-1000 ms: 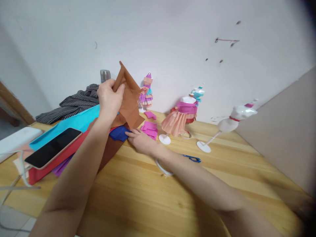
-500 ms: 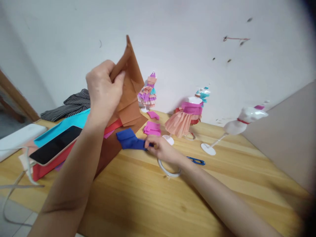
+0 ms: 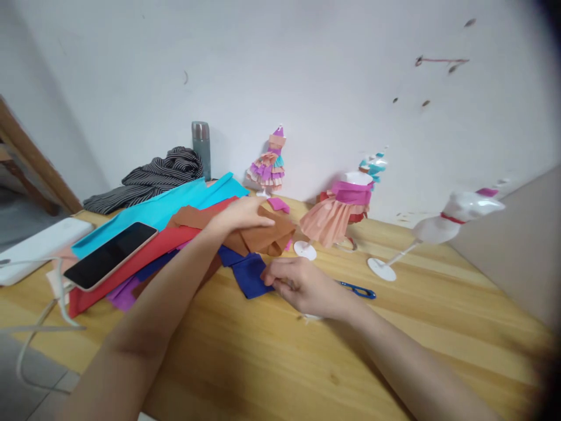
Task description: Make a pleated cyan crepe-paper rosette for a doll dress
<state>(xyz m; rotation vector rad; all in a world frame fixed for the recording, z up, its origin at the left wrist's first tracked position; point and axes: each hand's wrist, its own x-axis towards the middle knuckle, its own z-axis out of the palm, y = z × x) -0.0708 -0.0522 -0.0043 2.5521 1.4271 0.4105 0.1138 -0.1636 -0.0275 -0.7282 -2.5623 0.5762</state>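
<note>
My left hand (image 3: pixel 239 215) lies flat, fingers stretched, on brown crepe paper (image 3: pixel 267 237) that rests on a stack of coloured sheets. My right hand (image 3: pixel 302 285) is closed in a pinch on the edge of a dark blue paper piece (image 3: pixel 248 275) lying on the wooden table (image 3: pixel 263 362). The blue piece pokes out from under the brown paper.
A phone (image 3: pixel 109 254) lies on red (image 3: pixel 144 252) and cyan (image 3: pixel 166 202) sheets at left. Three small dress mannequins (image 3: pixel 269 164) (image 3: pixel 337 210) (image 3: pixel 442 228) stand along the wall. Blue scissors (image 3: pixel 360 290), a flask (image 3: pixel 201 149), striped cloth (image 3: pixel 153 175) and a white device (image 3: pixel 30 251) also sit here.
My left hand has lowered the brown paper from up in the air onto the stack and flattened on it. My right hand has drawn the blue piece toward me.
</note>
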